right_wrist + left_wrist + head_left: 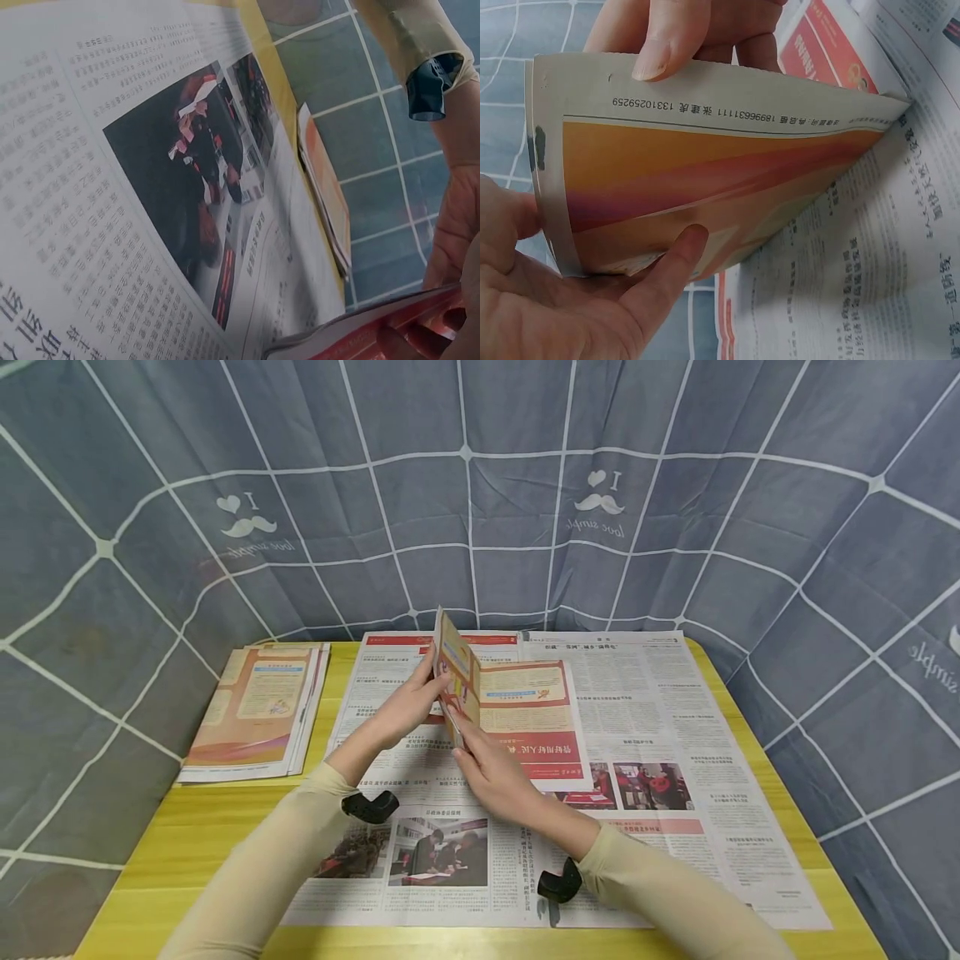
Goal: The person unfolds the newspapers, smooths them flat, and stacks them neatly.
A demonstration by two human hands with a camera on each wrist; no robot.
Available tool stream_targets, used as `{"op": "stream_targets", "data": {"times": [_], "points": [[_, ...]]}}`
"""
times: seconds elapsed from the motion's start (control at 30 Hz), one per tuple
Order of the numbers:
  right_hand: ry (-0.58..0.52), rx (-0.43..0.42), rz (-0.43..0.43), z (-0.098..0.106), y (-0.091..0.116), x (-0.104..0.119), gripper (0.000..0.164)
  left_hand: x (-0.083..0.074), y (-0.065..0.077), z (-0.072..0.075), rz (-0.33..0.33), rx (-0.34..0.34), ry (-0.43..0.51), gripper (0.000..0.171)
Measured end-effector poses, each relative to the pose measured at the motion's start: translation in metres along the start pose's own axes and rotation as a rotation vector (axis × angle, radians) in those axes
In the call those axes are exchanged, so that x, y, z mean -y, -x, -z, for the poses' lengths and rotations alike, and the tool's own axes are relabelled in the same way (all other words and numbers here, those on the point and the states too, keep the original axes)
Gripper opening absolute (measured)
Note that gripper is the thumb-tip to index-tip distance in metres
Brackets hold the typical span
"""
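Note:
A folded, orange-printed newspaper section (459,652) stands on edge between both hands, tilted over the large spread newspaper. My left hand (405,706) pinches its left side, the index finger lying along the orange and purple face (645,195) in the left wrist view. My right hand (495,772) grips the near edge, its thumb (656,56) over the pale margin and the other fingers behind. Just right of the raised part, a red and cream page (525,727) lies flat. In the right wrist view only a red strip of the held paper (352,337) shows.
Under the work, a large open newspaper (637,718) covers much of the yellow table (172,860). A stack of similar orange-printed papers (251,710) lies at the left. Grey checked cloth (510,527) hangs around the back and sides.

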State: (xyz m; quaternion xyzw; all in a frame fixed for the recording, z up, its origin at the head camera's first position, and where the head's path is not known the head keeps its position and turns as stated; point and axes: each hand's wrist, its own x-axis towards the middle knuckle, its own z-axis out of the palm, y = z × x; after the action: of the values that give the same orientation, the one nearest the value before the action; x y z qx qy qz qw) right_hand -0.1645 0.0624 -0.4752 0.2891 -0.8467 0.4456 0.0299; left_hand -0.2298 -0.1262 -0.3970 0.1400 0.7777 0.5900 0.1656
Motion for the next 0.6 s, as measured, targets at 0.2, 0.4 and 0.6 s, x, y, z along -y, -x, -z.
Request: {"op": "stream_targets", "data": {"times": [0.2,0.4,0.6], "points": [[0.006,0.053,-0.021,0.002,0.003,-0.002,0.062,0.004,0.005,0.009,0.062,-0.064,-0.042,0.072],[-0.048,0.036,-0.129,0.017,0.014,-0.021,0.063,0.012,0.008,0.019,0.126,-0.095,-0.031,0.074],[-0.085,-0.049,-0.271,0.049,0.027,-0.053,0.064,0.023,0.012,0.029,0.148,-0.095,0.002,0.077]]}}
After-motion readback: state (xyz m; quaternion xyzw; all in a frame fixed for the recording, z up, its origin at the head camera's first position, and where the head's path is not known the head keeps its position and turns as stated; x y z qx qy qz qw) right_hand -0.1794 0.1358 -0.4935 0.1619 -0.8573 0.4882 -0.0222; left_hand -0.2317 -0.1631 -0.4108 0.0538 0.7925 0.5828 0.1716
